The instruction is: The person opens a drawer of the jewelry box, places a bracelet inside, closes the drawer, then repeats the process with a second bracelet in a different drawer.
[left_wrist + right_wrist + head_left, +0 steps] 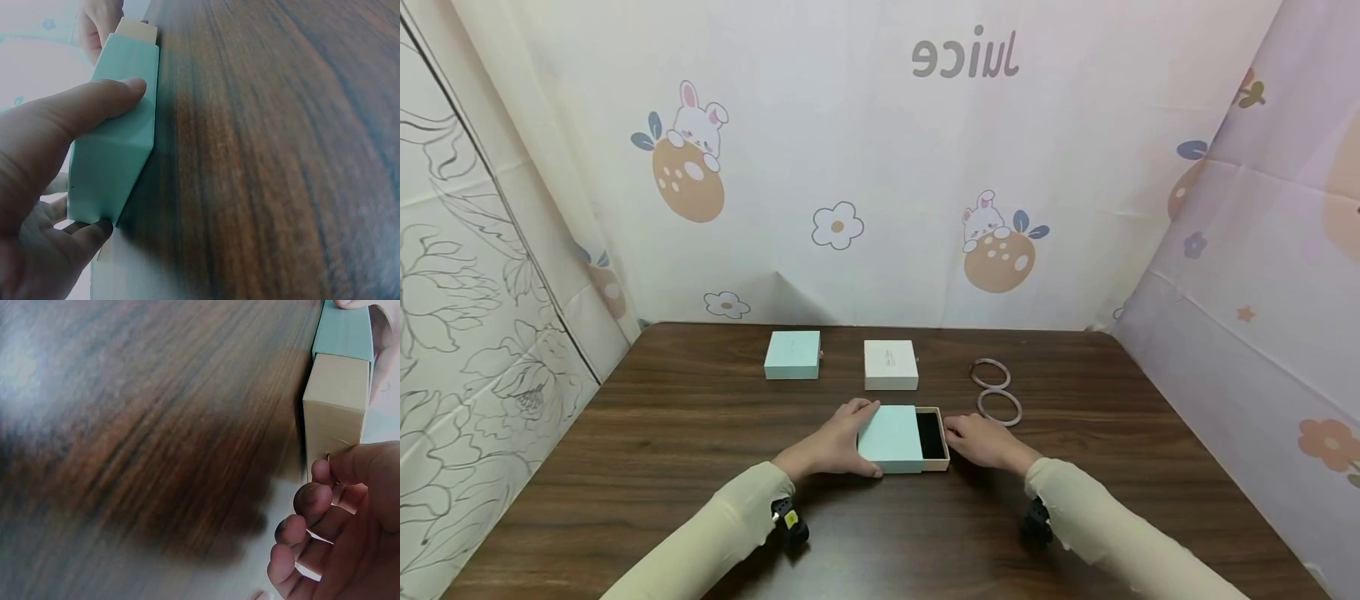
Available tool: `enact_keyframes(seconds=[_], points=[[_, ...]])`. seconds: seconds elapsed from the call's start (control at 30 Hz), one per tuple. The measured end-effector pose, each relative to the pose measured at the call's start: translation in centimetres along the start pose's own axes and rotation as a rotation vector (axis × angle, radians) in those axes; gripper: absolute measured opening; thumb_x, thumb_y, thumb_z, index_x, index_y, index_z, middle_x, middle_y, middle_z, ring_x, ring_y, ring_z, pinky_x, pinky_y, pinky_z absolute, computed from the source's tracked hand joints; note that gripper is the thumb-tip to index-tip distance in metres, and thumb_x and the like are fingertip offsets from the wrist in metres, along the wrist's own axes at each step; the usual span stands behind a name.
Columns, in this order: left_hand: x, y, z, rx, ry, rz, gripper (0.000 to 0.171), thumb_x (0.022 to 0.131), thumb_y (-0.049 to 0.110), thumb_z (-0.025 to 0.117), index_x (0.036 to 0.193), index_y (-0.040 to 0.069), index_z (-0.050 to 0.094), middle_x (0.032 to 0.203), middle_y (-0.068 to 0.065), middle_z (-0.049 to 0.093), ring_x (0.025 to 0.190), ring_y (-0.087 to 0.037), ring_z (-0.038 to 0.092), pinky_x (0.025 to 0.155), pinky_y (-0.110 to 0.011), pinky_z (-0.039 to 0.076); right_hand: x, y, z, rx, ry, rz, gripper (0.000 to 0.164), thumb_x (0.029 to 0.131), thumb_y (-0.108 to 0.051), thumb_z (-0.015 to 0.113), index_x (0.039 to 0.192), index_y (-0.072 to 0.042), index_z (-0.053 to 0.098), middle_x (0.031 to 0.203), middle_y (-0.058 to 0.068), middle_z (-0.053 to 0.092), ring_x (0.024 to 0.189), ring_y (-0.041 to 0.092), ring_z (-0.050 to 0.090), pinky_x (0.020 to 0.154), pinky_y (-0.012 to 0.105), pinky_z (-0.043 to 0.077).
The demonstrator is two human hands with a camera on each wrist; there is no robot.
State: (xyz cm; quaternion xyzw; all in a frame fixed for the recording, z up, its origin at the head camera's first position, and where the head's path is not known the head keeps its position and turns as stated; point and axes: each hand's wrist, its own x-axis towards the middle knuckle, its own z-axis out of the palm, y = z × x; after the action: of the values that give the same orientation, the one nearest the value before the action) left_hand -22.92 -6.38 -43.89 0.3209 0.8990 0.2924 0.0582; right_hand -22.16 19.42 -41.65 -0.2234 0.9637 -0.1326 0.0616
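A mint-green sliding gift box lies flat on the table, its cream drawer partly out to the right with a black lining showing. My left hand grips the green sleeve from the left. In the left wrist view the thumb lies along the sleeve's near side, other fingers on its far end and side. At the drawer's front end, my right hand has thumb and forefinger pinching a small pull tab, mostly hidden by the fingertips; the right wrist view shows its other fingers curled below the drawer front.
Behind stand another mint-green box and a white box with small lettering. Two pale ring-shaped bangles lie touching at the right, just beyond my right hand. A patterned curtain hangs along the back of the brown wooden table.
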Motion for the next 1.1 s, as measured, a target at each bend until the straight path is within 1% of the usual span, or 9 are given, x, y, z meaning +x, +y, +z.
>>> enact_keyframes(seconds=[0.3, 0.67, 0.9, 1.1], points=[[-0.05, 0.07, 0.02, -0.004, 0.002, -0.001, 0.1, 0.061, 0.041, 0.077, 0.138, 0.004, 0.025, 0.131, -0.006, 0.032, 0.113, -0.019, 0.033, 0.09, -0.033, 0.035, -0.26, 0.16, -0.2, 0.026, -0.002, -0.02, 0.025, 0.091, -0.017, 0.045, 0.066, -0.017, 0.046, 0.054, -0.007, 0.04, 0.048, 0.007, 0.037, 0.048, 0.025, 0.032], [-0.07, 0.12, 0.05, -0.013, 0.003, -0.001, 0.1, 0.061, 0.041, 0.077, 0.138, 0.004, 0.025, 0.131, -0.006, 0.031, 0.113, -0.019, 0.033, 0.089, -0.033, 0.036, -0.25, 0.47, -0.09, 0.013, -0.002, -0.026, 0.026, 0.091, -0.017, 0.044, 0.065, -0.018, 0.046, 0.054, -0.007, 0.04, 0.048, 0.007, 0.037, 0.049, 0.025, 0.032], [0.0, 0.0, 0.07, 0.0, 0.002, 0.003, 0.1, 0.061, 0.041, 0.076, 0.139, 0.004, 0.025, 0.131, -0.006, 0.031, 0.112, -0.019, 0.033, 0.089, -0.033, 0.036, -0.32, 0.44, -0.14, 0.014, 0.0, -0.024, 0.025, 0.091, -0.017, 0.044, 0.066, -0.017, 0.047, 0.054, -0.007, 0.04, 0.047, 0.007, 0.037, 0.049, 0.025, 0.032], [-0.09, 0.16, -0.02, -0.014, 0.004, 0.004, 0.1, 0.061, 0.039, 0.077, 0.139, 0.004, 0.025, 0.131, -0.006, 0.031, 0.112, -0.019, 0.033, 0.088, -0.033, 0.036, -0.44, 0.41, -0.23, 0.013, 0.005, -0.029, 0.025, 0.091, -0.016, 0.044, 0.066, -0.017, 0.047, 0.054, -0.007, 0.04, 0.047, 0.007, 0.037, 0.049, 0.025, 0.032]])
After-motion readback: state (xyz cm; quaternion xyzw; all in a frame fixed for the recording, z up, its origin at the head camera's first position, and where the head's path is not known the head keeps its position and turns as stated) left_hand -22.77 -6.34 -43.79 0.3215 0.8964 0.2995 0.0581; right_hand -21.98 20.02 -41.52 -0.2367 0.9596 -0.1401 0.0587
